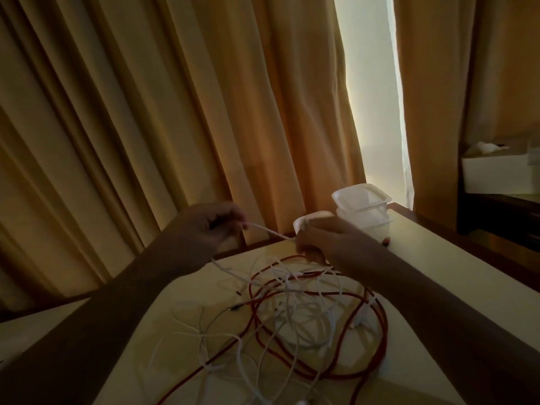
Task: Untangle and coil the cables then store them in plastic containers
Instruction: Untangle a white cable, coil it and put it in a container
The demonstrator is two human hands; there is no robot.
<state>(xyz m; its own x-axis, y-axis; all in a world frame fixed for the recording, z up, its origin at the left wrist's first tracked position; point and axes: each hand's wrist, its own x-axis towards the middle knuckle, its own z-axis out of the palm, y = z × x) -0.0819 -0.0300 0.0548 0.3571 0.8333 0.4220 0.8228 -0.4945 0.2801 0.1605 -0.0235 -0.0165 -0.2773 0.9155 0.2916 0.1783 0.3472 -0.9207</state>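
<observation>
both hands are raised over the far side of the table, a little apart, each closed on the same white cable: the left hand has its fingers curled round one end of a short taut stretch and the right hand pinches the other end, though the dim light hides exactly how the fingertips sit. below them the rest of that cable drops into the tangle, a loose heap of thin white leads looped through a thicker red cable that rings the pile. the plastic containers stand stacked at the back corner, with a smaller tub just behind the right hand; none holds a cable yet. the white leads look light, limp and smooth, so they will likely slide through a loose grip and snag at every crossing; pulling hard would probably only tighten the knots. the better hold seems to be near a free plug end, feeding it back through the loops. the red cable looks stiffer and should coil more readily once lifted free
</observation>
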